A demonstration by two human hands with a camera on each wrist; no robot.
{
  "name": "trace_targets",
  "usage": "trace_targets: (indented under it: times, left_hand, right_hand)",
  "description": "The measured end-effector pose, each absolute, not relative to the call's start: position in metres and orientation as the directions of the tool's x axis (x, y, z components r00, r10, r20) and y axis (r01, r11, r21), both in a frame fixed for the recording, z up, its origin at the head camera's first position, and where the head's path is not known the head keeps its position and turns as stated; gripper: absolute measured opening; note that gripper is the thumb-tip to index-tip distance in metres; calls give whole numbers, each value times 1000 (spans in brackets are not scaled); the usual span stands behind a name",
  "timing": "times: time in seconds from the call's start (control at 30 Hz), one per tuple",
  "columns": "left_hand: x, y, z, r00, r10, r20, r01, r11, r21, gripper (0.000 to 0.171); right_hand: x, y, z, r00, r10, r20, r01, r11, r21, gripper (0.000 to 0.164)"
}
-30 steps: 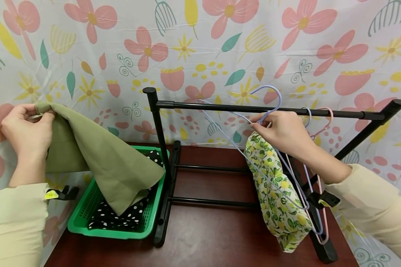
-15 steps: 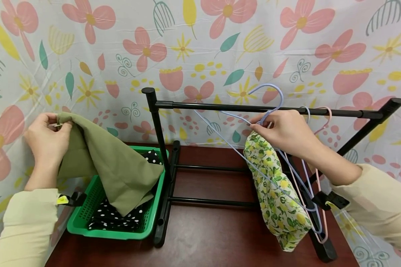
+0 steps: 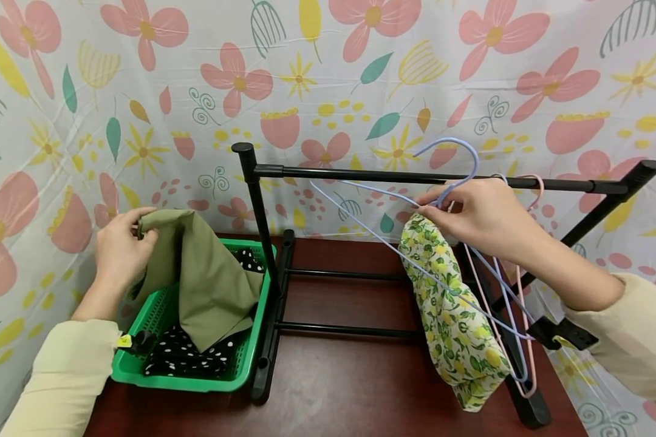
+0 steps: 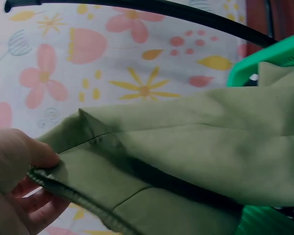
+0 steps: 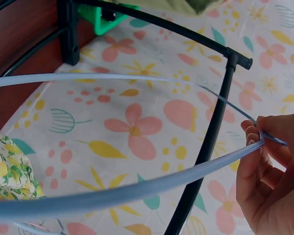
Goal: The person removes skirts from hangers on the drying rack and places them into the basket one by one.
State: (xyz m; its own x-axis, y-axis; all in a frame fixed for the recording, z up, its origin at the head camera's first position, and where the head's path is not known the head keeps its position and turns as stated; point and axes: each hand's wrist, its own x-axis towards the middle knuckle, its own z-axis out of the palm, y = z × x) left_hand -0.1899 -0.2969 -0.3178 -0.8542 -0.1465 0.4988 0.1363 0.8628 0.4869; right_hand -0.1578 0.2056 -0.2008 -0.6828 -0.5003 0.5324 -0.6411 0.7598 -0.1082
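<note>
My left hand (image 3: 124, 249) pinches the edge of an olive-green garment (image 3: 213, 285); its exact kind is unclear. The cloth sags from my fingertips, and its lower part lies in a green basket (image 3: 121, 368) over black polka-dot fabric (image 3: 186, 358). In the left wrist view, thumb and fingers grip a dark, ribbed-looking edge of the garment (image 4: 186, 152). At the rack's rail, my right hand (image 3: 478, 209) pinches a lavender-blue clothes hanger (image 3: 382, 240) just below its hook. That hook curves above the rail; whether it touches the rail cannot be told. Nothing hangs on this hanger.
The black rack (image 3: 361, 176) stands on a dark red-brown table (image 3: 339, 388). A lemon-print cloth (image 3: 451, 315) hangs at its right side, beside pink and lavender hangers (image 3: 533, 346). A floral curtain (image 3: 328, 73) backs the scene. The basket sits against the rack's left foot.
My left hand has come right and down with the garment's edge, nearer the basket, so the cloth bunches more. My right hand has shifted slightly right, and the hanger has moved with it.
</note>
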Motion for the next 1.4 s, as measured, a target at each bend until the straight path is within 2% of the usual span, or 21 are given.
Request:
trace_targets:
  times: [0.17, 0.37, 0.47, 0.57, 0.63, 0.73, 0.97, 1.07, 1.4]
  left_hand:
    - [-191, -297, -331, -901, -66, 429, 144, 887, 439, 33]
    - [-192, -298, -348, -945, 65, 319, 197, 895, 399, 38]
    - [-194, -297, -359, -958, 120, 261, 216, 902, 375, 43]
    - [-196, -295, -371, -973, 151, 176, 208, 903, 376, 46]
    - [-198, -293, -379, -979, 163, 120, 197, 904, 380, 47]
    - [-198, -289, -389, -980, 187, 72, 200, 899, 391, 48]
    - [-202, -280, -409, -963, 266, 47, 263, 882, 390, 45]
    - [-202, -275, -416, -961, 277, 14, 261, 885, 386, 44]
    - [-209, -270, -448, -947, 301, -117, 247, 909, 335, 41]
  right_hand:
    - [-155, 210, -198, -656, -532, 535, -671, 735, -93, 42]
    - [-151, 215, -195, -624, -557, 548, -690, 722, -51, 48]
    - [-149, 219, -194, -602, -568, 561, -706, 707, -42, 36]
    - [-148, 224, -194, -585, -577, 570, -719, 694, -34, 15]
    - [-147, 227, -193, -574, -583, 575, -727, 686, -30, 9]
    - [-145, 234, -193, -570, -583, 578, -732, 680, -37, 13]
    - [-139, 246, -193, -570, -560, 601, -722, 690, -42, 18]
    - [-135, 250, -192, -585, -536, 609, -699, 714, -42, 24]
    - [-129, 272, -194, -612, -406, 679, -619, 780, -91, 27]
